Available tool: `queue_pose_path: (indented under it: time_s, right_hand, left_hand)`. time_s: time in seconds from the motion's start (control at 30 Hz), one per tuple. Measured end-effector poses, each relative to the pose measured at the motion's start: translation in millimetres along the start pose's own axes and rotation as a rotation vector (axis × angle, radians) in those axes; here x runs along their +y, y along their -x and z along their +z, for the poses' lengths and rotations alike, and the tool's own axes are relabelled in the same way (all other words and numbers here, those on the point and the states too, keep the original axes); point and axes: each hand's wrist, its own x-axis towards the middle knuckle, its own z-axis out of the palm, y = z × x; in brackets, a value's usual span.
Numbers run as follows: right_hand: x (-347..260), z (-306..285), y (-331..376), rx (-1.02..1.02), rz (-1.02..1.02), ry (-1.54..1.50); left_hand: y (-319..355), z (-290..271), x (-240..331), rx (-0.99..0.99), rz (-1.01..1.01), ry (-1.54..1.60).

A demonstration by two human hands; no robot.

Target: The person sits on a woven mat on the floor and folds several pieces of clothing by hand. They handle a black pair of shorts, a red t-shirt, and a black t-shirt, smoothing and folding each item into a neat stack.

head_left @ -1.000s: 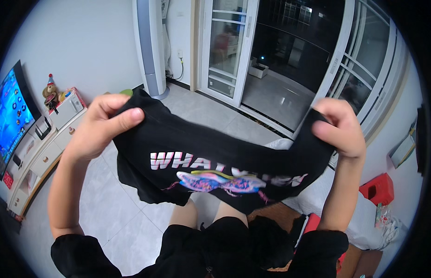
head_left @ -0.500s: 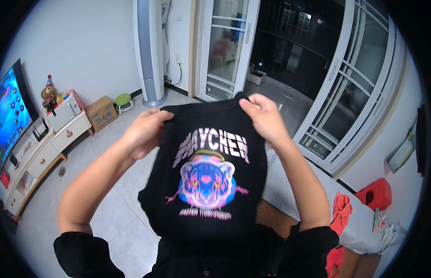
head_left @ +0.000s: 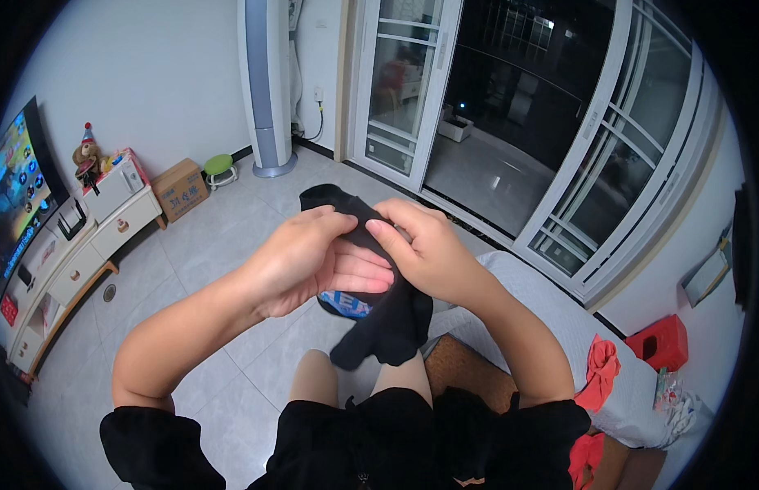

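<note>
In front of me, above my knees, hangs a black T-shirt (head_left: 405, 314), gathered into a narrow bunch with its lower part dangling. A blue and white patch of its print (head_left: 345, 304) shows below my left fingers. My left hand (head_left: 302, 257) is turned palm up, its thumb pressed on the cloth's upper part and its other fingers stretched toward the right. Close beside it, my right hand (head_left: 424, 245) is closed on the same cloth, thumb on top. Most of the print is hidden in the folds.
A grey-covered seat (head_left: 518, 294) with red cloth (head_left: 601, 371) stands to my right, near a red plastic stool (head_left: 658, 341). A long white TV cabinet (head_left: 77, 282) lines the left wall, with a cardboard box (head_left: 181, 189) and a green stool (head_left: 219, 166) beyond. Sliding glass doors (head_left: 404, 106) stand ahead.
The T-shirt was spread out with its printed front facing me; now it is bunched and partly turned. Both hands have come together and lower, and my left fingers have opened out.
</note>
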Motion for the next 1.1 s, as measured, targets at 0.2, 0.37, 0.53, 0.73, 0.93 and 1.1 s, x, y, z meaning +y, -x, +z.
queue_pose_path:
  time_s: [0.2,0.37,0.53,0.73,0.93,1.1]
  right_hand:
    - [-10,5,9,-0.079,-0.052,-0.003]
    - [-3,0,15,-0.093,0.011,-0.052]
    - [-20,-12,13,-0.234,0.06,-0.14]
    - [-7,-9,23,0.254,-0.071,0.038]
    - [-9,45,76,0.317,0.186,0.247]
    - [50,65,106,0.444,0.42,0.362]
  left_hand:
    - [6,-2,-5,-0.012,-0.046,0.06]
    - [13,-15,-8,0.073,0.377,-0.616]
    - [5,-30,3,-0.113,0.828,-1.191]
    - [-7,-17,-1,-0.185,0.278,-0.801]
    - [-34,-8,-6,-0.137,0.33,-0.845]
    - [-45,-7,-1,-0.036,0.336,-0.781]
